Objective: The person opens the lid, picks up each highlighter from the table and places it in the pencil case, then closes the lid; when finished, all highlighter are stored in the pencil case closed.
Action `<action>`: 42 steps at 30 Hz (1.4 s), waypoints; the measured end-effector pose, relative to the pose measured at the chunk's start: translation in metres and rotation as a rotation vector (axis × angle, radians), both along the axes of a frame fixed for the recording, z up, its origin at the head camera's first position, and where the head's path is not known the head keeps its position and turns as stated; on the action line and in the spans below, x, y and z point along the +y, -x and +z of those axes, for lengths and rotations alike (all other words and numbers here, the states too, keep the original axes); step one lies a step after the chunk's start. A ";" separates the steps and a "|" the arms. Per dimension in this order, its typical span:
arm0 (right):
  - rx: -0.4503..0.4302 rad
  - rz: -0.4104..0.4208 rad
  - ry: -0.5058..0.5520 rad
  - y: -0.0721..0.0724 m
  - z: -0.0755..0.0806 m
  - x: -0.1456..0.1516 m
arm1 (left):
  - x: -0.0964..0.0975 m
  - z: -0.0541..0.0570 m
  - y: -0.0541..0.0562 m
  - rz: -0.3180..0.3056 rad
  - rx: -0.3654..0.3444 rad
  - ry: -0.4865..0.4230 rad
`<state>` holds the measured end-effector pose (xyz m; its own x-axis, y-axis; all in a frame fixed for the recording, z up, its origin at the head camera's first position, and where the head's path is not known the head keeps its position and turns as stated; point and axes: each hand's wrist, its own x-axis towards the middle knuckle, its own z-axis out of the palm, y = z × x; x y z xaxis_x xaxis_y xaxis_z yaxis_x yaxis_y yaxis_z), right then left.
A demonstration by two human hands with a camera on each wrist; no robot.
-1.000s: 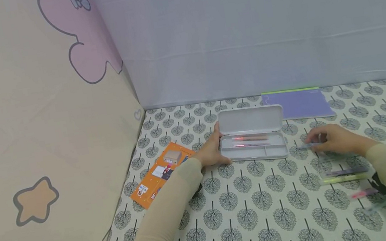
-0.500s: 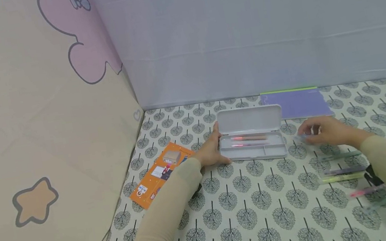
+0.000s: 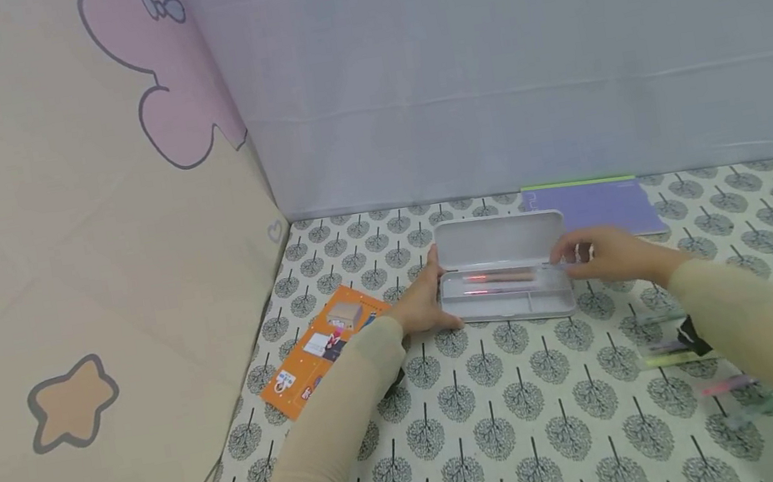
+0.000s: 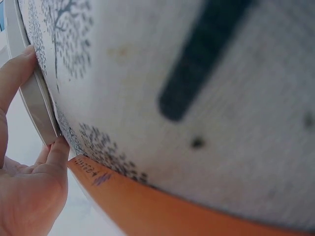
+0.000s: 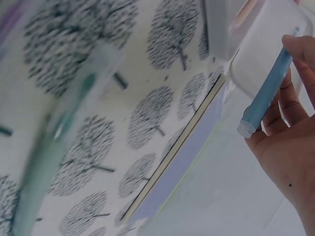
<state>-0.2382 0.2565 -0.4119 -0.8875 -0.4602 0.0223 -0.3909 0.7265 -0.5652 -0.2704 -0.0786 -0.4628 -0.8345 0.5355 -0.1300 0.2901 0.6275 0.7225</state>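
Note:
A white pencil case (image 3: 500,241) lies with its lid raised, mid-table. Two slim pens (image 3: 502,277) rest in its rear compartment. My left hand (image 3: 421,303) grips the case's left end, thumb at the front edge and fingers toward the hinge; the left wrist view shows those fingertips against the wall of the case (image 4: 37,105). My right hand (image 3: 608,252) is at the right end of the case. Between thumb and fingers it holds a blue pen (image 5: 269,93) with a clear end, tilted over the case in the right wrist view.
An orange illustrated booklet (image 3: 327,347) lies left of the case, partly under the left forearm. Behind right sits a purple notebook (image 3: 597,209). Near the right sleeve lie several pens, including a yellow one (image 3: 667,359), a pink one (image 3: 728,385) and a green one (image 5: 44,152).
My right hand has moved left with the blue pen, from the patterned cloth to the right end of the case. My left hand has stayed in place on the case.

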 end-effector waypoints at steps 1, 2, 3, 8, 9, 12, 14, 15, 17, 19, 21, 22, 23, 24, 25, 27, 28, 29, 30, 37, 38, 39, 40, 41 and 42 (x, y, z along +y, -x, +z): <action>0.000 0.007 0.003 0.002 0.001 -0.004 | 0.000 0.000 0.000 0.002 -0.005 -0.003; 0.002 0.017 0.004 0.003 0.001 -0.009 | 0.000 0.000 0.000 0.002 -0.005 -0.003; -0.002 0.023 0.005 0.004 0.002 -0.013 | 0.000 0.000 0.000 0.004 -0.008 -0.006; -0.047 0.051 0.028 0.009 0.003 -0.032 | -0.001 0.000 0.000 0.000 -0.008 0.005; -0.063 0.051 0.037 0.010 0.003 -0.036 | -0.001 0.000 0.000 0.000 -0.008 0.005; -0.080 0.063 0.056 0.013 0.001 -0.044 | 0.000 0.000 0.001 0.000 -0.008 0.005; -0.077 0.072 0.065 0.015 -0.001 -0.049 | 0.000 -0.001 0.001 0.000 -0.008 0.003; -0.073 0.078 0.072 0.017 -0.003 -0.051 | 0.001 -0.001 0.001 0.002 -0.009 0.002; -0.051 0.095 0.077 0.020 -0.007 -0.055 | 0.001 -0.002 0.002 0.003 -0.007 0.000; -0.029 0.107 0.082 0.023 -0.010 -0.058 | 0.001 -0.004 0.003 -0.001 -0.004 -0.002; -0.012 0.120 0.089 0.025 -0.013 -0.062 | 0.001 -0.005 0.005 -0.005 0.000 -0.005; -0.004 0.124 0.089 0.027 -0.014 -0.064 | 0.001 -0.006 0.005 -0.007 0.003 -0.007; -0.001 0.125 0.087 0.028 -0.015 -0.066 | 0.001 -0.006 0.005 -0.009 0.005 -0.007; -0.002 0.123 0.087 0.029 -0.016 -0.068 | 0.001 -0.006 0.006 -0.010 0.007 -0.008; -0.003 0.120 0.084 0.030 -0.017 -0.070 | 0.001 -0.007 0.006 -0.010 0.010 -0.008; -0.009 0.116 0.075 0.032 -0.020 -0.074 | 0.000 -0.007 0.006 -0.011 0.013 -0.011; -0.011 0.110 0.066 0.033 -0.021 -0.076 | 0.000 -0.006 0.005 -0.013 0.015 -0.013; -0.009 0.108 0.056 0.034 -0.023 -0.077 | 0.000 -0.006 0.005 -0.014 0.016 -0.015; -0.009 0.106 0.052 0.035 -0.025 -0.079 | 0.000 -0.006 0.005 -0.016 0.016 -0.020; -0.010 0.108 0.046 0.036 -0.032 -0.088 | -0.001 -0.007 0.005 -0.034 0.035 -0.011; -0.011 0.109 0.051 0.036 -0.032 -0.089 | -0.001 -0.007 0.005 -0.036 0.036 -0.010; -0.006 0.115 0.048 0.036 -0.033 -0.090 | -0.001 -0.007 0.005 -0.036 0.037 -0.010; -0.003 0.120 0.049 0.036 -0.034 -0.091 | -0.001 -0.007 0.005 -0.035 0.037 -0.011; 0.004 0.125 0.045 0.036 -0.035 -0.092 | -0.001 -0.007 0.005 -0.035 0.037 -0.011; 0.009 0.129 0.043 0.036 -0.035 -0.093 | -0.001 -0.006 0.005 -0.034 0.038 -0.010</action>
<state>-0.2746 0.1639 -0.4473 -0.8209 -0.5688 0.0517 -0.4843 0.6452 -0.5909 -0.2751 -0.0798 -0.4692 -0.8200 0.5647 -0.0936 0.3382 0.6099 0.7167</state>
